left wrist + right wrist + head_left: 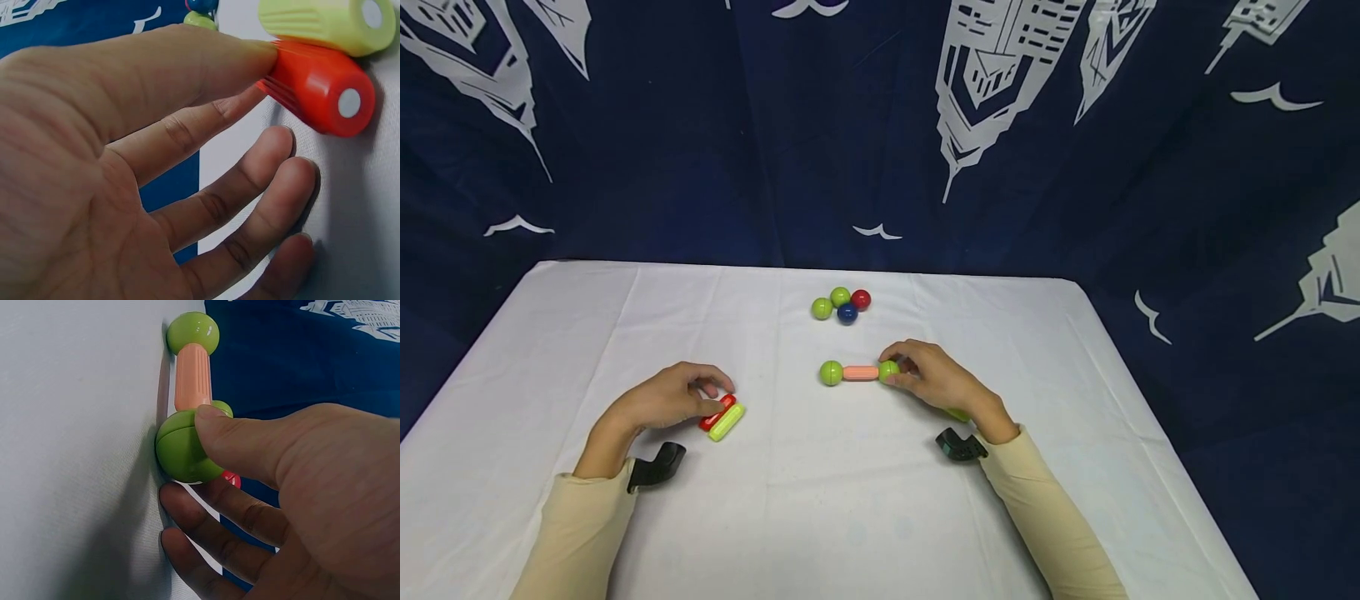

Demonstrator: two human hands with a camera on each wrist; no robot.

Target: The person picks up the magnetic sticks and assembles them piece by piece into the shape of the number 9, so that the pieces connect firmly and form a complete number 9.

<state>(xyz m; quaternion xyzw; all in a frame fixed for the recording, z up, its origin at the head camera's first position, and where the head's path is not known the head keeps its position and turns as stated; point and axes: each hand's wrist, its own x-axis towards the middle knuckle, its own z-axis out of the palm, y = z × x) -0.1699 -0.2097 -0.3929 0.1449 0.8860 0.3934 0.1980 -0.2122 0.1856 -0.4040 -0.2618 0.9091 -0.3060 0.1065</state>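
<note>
My left hand [672, 393] pinches a red ribbed rod [319, 84] between thumb and index finger; the rod has a white disc in its end. Beside it on the table lies a yellow-green rod [727, 423]. My right hand [938, 377] pinches a green ball [184, 447] between thumb and fingers. That ball sits at the right end of an orange-pink rod [861, 373], and a second green ball [831, 372] is at the rod's left end. The three form one straight piece on the table. The right hand's other fingers are loosely bent.
Farther back on the white-covered table [820, 517], two green balls [822, 308], a red ball [861, 300] and a blue ball [847, 314] stand close together. Under the right wrist, a yellow-green piece [957, 414] is mostly hidden. A dark blue printed cloth [850, 167] hangs behind.
</note>
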